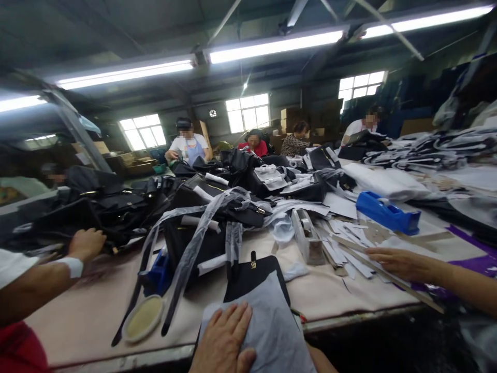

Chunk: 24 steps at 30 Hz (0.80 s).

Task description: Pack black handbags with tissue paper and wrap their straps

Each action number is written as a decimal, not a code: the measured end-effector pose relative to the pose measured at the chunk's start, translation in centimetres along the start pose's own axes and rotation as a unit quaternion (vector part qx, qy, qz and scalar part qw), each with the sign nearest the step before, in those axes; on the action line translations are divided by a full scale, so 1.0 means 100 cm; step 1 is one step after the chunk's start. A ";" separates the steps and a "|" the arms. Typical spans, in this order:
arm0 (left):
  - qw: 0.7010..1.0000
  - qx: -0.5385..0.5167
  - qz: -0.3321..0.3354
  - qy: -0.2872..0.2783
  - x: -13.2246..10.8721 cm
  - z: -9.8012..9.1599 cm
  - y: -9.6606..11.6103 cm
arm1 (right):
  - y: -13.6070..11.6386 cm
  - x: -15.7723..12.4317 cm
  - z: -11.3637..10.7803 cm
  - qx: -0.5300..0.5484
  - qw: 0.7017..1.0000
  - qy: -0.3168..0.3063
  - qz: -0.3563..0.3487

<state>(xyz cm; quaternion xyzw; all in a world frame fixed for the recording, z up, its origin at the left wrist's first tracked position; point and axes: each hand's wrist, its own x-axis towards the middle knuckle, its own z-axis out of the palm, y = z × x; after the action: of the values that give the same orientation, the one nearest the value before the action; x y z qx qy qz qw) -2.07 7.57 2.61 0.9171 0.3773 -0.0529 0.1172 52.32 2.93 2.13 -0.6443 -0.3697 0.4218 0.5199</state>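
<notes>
My left hand [223, 336] lies at the bottom centre with its fingers stretched over a light grey sheet [272, 316]. The sheet covers part of a black bag piece [256, 277] with rounded corners, a gold clasp and a short black tab. Of my right hand, only a bit of skin, perhaps the wrist [321, 358], shows beside the sheet's lower right edge; its fingers are hidden beneath. Just beyond stands a black bag [205, 254], its straps [202, 235] wrapped in clear film. A round lid or dish [143, 317] with a yellowish centre sits to the left.
A co-worker's hand [87, 243] rests by black bags at left. Another person's hand [404, 263] touches a long thin strip [388, 269] at right. Tape dispensers, one blue [388, 211] and one grey [306, 235], stand near paper strips [349, 241]. Several people work behind piled bags.
</notes>
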 end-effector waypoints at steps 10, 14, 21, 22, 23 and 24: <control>0.998 -0.059 -0.031 0.005 0.013 -0.005 0.036 | -0.004 -0.147 0.239 -0.214 0.938 0.040 -0.271; 0.997 -0.068 -0.018 0.029 0.007 -0.007 0.030 | -0.036 -0.133 0.291 -0.376 0.837 -0.198 -0.346; 0.994 -0.044 -0.095 -0.018 -0.035 -0.019 0.000 | 0.018 -0.109 0.309 -0.511 0.797 -0.241 -0.213; 0.993 -0.045 -0.108 -0.028 -0.039 -0.023 -0.001 | 0.019 -0.109 0.306 -0.511 0.795 -0.243 -0.217; 0.992 -0.044 -0.115 -0.036 -0.040 -0.028 0.000 | 0.018 -0.109 0.305 -0.510 0.794 -0.246 -0.222; 0.992 -0.039 -0.117 -0.039 -0.039 -0.034 0.003 | 0.016 -0.109 0.304 -0.508 0.794 -0.248 -0.224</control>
<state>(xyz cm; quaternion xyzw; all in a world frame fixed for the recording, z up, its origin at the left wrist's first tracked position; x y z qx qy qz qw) -4.62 5.58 6.67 0.8584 0.4791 -0.0874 0.1610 20.10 3.52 -0.80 -0.5880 -0.7812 0.1904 0.0879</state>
